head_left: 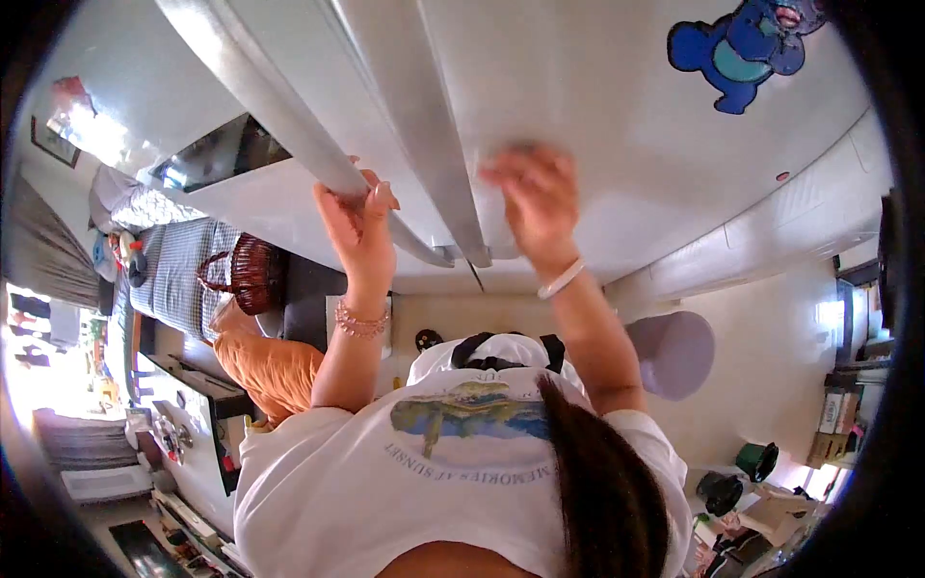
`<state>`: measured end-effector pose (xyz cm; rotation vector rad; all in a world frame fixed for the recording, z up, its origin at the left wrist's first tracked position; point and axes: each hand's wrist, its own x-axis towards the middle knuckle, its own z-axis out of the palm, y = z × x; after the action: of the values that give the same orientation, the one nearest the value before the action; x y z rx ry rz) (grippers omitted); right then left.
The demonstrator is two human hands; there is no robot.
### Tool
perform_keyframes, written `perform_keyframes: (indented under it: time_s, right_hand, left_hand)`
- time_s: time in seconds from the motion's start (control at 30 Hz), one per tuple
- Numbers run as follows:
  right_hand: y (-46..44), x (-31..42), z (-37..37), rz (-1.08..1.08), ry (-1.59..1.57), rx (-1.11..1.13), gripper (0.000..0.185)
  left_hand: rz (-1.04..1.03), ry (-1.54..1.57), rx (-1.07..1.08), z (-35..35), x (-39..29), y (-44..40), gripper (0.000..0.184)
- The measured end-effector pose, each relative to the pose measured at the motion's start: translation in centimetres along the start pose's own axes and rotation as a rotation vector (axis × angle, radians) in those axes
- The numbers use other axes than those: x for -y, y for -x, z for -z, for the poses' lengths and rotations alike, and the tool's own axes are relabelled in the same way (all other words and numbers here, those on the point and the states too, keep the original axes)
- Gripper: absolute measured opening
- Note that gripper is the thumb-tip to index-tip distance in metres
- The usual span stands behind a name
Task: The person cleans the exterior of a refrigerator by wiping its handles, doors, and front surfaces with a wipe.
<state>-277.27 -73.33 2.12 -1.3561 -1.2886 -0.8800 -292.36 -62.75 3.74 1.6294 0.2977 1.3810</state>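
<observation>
A large white refrigerator (597,58) stands before me with two long silver handles side by side. My left hand (361,226) is closed around the left handle (279,106), near its lower part. The right handle (409,106) runs between my two hands and neither touches it. Against the right door, my right hand (540,202) is curled and smeared by motion. A dark blurred patch shows at its fingertips; I cannot make out what it is. A blue cartoon figure magnet or sticker (742,58) sits high on the right door.
At left, a brown wicker basket (255,275) rests by a checkered cloth (183,270). Someone in orange trousers (270,371) is close by on the left. A grey-lilac rounded object (674,354) stands at right. Boxes and dark pots (756,460) lie farther right.
</observation>
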Motion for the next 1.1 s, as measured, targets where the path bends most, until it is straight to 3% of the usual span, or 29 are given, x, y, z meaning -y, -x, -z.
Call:
perform_keyframes:
  time_s: [0.13,0.33,0.43,0.53,0.77,0.9,1.0,1.1]
  right_hand:
    - [-11.5,0.7,0.3,0.196,0.087,-0.336,0.023]
    - [-0.7,0.1,0.2,0.042,0.101,0.035,0.020]
    - [-4.1,-0.1,0.2,0.116,0.179,-0.023,0.018]
    - [-10.9,0.9,0.0,0.188,0.165,-0.263,0.018]
    - [-3.1,0.5,0.4,0.110,0.245,0.046,0.020]
    - [-9.9,1.5,0.2,0.141,0.279,-0.175,0.018]
    - [-8.7,1.1,0.3,0.165,0.295,-0.098,0.016]
    - [0.0,0.4,-0.3,0.060,0.320,0.204,0.018]
  left_hand:
    - [0.024,-0.002,-0.005,-0.1,-0.3,0.0,0.032]
    - [0.054,0.024,0.000,0.0,-0.7,0.0,0.033]
    - [0.034,0.063,-0.020,-0.3,-0.4,0.1,0.033]
    - [0.056,0.060,-0.011,-0.1,-0.5,0.1,0.031]
    - [0.098,0.067,0.010,-0.1,-1.4,0.0,0.020]
    - [0.079,0.120,-0.017,-0.4,-1.0,-0.1,0.020]
    - [0.091,0.108,0.012,0.0,-1.1,-0.2,0.022]
    - [0.132,0.115,0.033,0.3,-1.4,0.3,0.025]
